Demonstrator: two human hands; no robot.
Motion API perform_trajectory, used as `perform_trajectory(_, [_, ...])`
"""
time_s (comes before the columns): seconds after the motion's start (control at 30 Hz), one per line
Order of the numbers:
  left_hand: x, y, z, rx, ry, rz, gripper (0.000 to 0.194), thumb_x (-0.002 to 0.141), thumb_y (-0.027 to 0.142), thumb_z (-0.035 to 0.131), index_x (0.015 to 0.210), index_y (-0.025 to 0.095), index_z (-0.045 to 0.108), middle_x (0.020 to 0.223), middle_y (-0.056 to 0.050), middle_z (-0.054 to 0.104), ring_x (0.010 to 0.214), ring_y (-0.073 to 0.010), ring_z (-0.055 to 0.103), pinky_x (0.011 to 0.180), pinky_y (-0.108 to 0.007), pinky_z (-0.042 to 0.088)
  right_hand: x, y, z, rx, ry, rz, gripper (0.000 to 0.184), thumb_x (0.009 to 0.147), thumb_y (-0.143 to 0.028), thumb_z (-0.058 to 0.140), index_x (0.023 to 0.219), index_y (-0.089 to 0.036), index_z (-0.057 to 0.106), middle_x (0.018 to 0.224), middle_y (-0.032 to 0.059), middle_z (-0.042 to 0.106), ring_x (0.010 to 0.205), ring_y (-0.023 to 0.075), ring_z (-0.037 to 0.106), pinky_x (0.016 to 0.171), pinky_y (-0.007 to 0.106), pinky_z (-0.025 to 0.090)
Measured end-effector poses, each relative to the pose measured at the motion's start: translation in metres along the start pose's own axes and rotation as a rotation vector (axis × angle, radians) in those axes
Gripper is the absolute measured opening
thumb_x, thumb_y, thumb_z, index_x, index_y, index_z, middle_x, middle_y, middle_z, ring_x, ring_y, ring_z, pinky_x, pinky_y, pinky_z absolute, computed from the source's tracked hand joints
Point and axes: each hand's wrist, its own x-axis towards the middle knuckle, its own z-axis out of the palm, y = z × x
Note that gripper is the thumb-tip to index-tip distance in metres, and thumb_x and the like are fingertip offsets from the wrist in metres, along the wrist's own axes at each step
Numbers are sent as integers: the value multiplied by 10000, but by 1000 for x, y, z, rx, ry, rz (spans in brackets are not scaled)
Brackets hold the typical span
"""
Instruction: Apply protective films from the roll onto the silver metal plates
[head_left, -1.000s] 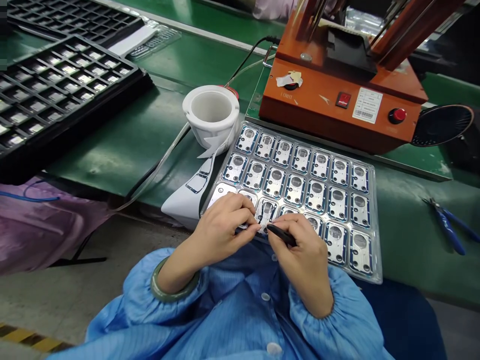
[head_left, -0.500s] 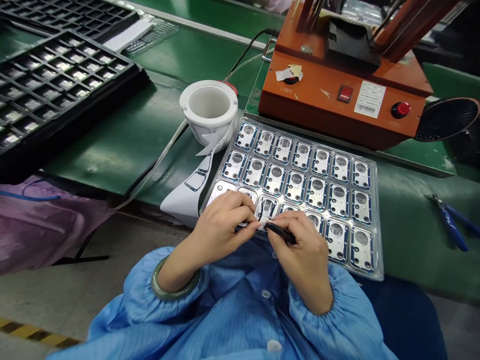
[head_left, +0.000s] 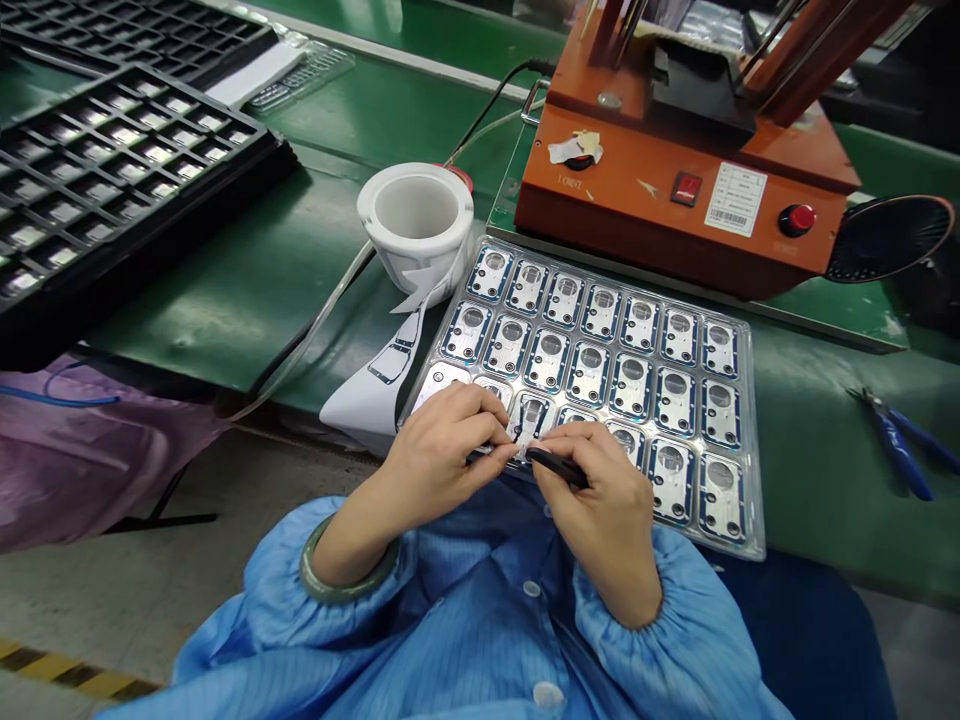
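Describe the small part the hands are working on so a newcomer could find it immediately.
Start at the orange machine; the clear tray of blue-edged metal parts lies before it. At its near edge, the left hand and right hand pinch one part, the only one touched.

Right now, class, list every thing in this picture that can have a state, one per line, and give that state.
Left hand: pinching a small metal part over the clear tray's near edge.
Right hand: grip closed on black tweezers, tip at the part.
Clear tray: flat on the green bench, pockets mostly filled.
White cup: upright, looks empty.
Blue pliers: lying unused on the bench.
Black tray: lying flat, many pockets filled.
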Motion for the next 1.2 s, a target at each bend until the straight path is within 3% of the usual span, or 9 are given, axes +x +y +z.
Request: perform_trajectory(1.2, [-3,-4,2,65,4,42,147,889,242,521,801,175,618,916,-53,615,841,-169,553,738,-306,446,-1,5,-4,-36,-60,-85,82,840,-202,610,793,-210,676,903,25,653,781,147,635,689,264,487])
